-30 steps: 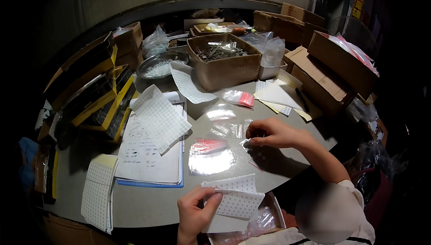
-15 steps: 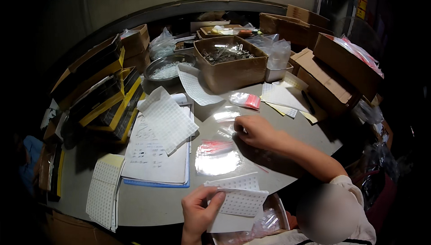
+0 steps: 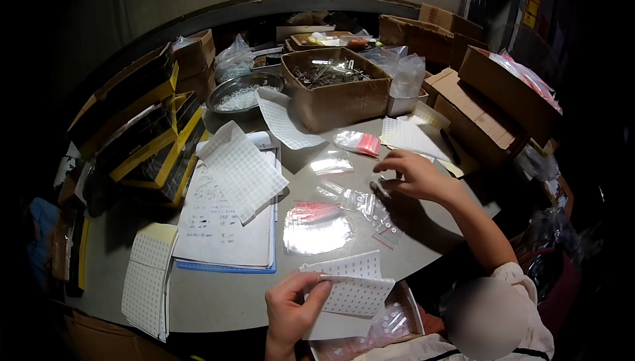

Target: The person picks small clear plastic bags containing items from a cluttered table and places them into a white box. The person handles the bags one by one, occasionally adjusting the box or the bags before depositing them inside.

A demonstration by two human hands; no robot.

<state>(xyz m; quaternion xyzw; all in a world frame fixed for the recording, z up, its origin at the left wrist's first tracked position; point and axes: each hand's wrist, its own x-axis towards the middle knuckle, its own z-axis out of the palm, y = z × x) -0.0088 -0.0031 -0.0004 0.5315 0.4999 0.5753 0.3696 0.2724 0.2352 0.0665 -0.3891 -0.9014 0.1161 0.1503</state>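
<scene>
My left hand (image 3: 295, 308) pinches a folded sheet of small labels (image 3: 354, 295) between thumb and fingers, at the table's near edge. Above the right part of the table hovers my right hand (image 3: 417, 176), fingers apart and lightly bent, with nothing visible in them. Just below and left of it lies a clear zip bag (image 3: 372, 209) with small white round labels on it. Left of that, a stack of clear zip bags with red edges (image 3: 317, 229) reflects the light. Another clear bag (image 3: 331, 162) and a bundle of red-striped bags (image 3: 357, 142) lie farther back.
A box of metal parts (image 3: 337, 100) stands at the back beside a bowl of small clear pieces (image 3: 241, 98). Paper on a blue clipboard (image 3: 225, 229) and label sheets (image 3: 149, 275) lie at left. Cardboard boxes (image 3: 506, 96) crowd the right; a tray of labelled bags (image 3: 397, 324) sits below my left hand.
My right hand has lifted and shifted right, its fingers spreading from a curled grip. The labelled bag that it partly covered now shows. My left hand keeps holding the label sheet.
</scene>
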